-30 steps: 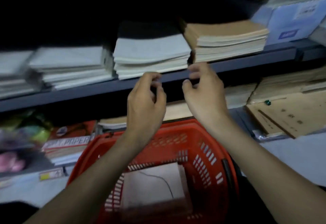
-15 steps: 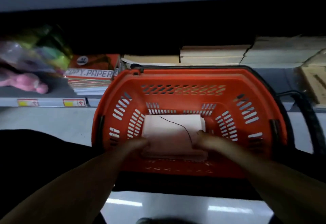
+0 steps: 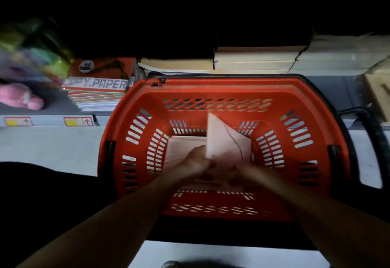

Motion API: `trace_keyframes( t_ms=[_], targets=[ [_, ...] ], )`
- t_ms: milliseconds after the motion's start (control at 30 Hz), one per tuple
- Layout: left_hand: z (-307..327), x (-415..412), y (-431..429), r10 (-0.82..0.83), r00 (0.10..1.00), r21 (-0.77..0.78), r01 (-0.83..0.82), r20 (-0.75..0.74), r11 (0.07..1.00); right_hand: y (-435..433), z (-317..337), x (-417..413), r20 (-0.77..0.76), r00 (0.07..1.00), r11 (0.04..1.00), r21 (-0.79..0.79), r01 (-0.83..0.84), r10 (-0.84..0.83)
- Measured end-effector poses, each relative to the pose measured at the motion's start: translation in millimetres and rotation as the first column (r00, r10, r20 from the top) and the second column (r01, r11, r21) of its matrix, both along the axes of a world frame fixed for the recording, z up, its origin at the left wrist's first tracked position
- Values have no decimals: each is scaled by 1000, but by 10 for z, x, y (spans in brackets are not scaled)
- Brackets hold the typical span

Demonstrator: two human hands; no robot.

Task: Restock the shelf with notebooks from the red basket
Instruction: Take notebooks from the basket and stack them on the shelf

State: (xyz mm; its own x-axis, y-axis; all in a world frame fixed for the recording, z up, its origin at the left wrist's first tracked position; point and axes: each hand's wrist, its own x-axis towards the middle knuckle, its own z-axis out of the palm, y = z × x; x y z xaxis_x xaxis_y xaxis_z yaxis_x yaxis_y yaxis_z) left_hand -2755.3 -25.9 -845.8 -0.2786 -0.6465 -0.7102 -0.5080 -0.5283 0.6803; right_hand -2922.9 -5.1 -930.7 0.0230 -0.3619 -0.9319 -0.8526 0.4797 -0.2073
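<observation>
Both your hands are down inside the red basket (image 3: pixel 211 87). Your left hand (image 3: pixel 196 162) grips the near edge of a pale pink notebook (image 3: pixel 225 141), which tilts up off the stack of notebooks (image 3: pixel 185 147) on the basket floor. Your right hand (image 3: pixel 237 173) meets the same edge, but blur hides whether its fingers are clamped on it. The basket sits in front of the shelf (image 3: pixel 48 120), near a copy paper pack (image 3: pixel 97 86).

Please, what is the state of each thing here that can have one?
basket, upright, handles folded down.
notebook, tilted up over the stack.
stack, flat on the basket's floor.
left grip, holds the notebook's left edge.
right grip, under the notebook; blurred, hold unclear.
</observation>
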Motion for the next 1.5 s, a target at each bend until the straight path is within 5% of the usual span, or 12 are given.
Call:
trace_keyframes(
  t_ms=[100,167,300,467,667,767,867,1033,1133,1267,1367,1500],
  targets=[
    [175,-185,-13,-199,970,-232,227,137,946,-254,499,-186,-151,968,846,-525,92,-199],
    [309,-174,-81,-272,952,-291,301,138,908,-401,828,-373,-101,942,729,-662,176,-319],
    [714,186,-380,-249,968,-329,245,31,912,-499,1202,-542,157,967,726,-638,256,-202],
    [1398,654,-579,28,972,-389,-119,-232,913,-393,1722,-396,529,822,602,-592,536,-212],
    [1924,1023,-732,-51,758,-225,-128,-650,966,-349,2533,-144,724,679,371,-601,708,-120],
    [2211,1188,-869,-291,801,-301,146,-523,942,-362,2934,-4,844,528,169,-510,844,-92],
    [2402,1312,-859,-490,836,-417,364,-249,833,-455,3371,171,923,382,95,-377,921,-40],
    [2578,1534,-838,-276,846,-472,34,-455,881,-823,4129,585,909,416,46,-417,908,41],
    [2861,1620,-941,-90,744,-516,-366,-662,775,-1120,4474,882,863,504,118,-502,857,18],
    [3241,1799,-1077,108,651,-516,-682,-752,518,-1328,4587,1363,759,651,268,-626,732,-2],
    [3476,2027,-1276,203,621,-566,-779,-757,270,-1394,4486,1748,751,656,312,-642,700,73],
    [3496,2279,-1502,476,663,-742,-670,-578,31,-1581,4376,2231,582,812,199,-802,563,47]
  ],
)
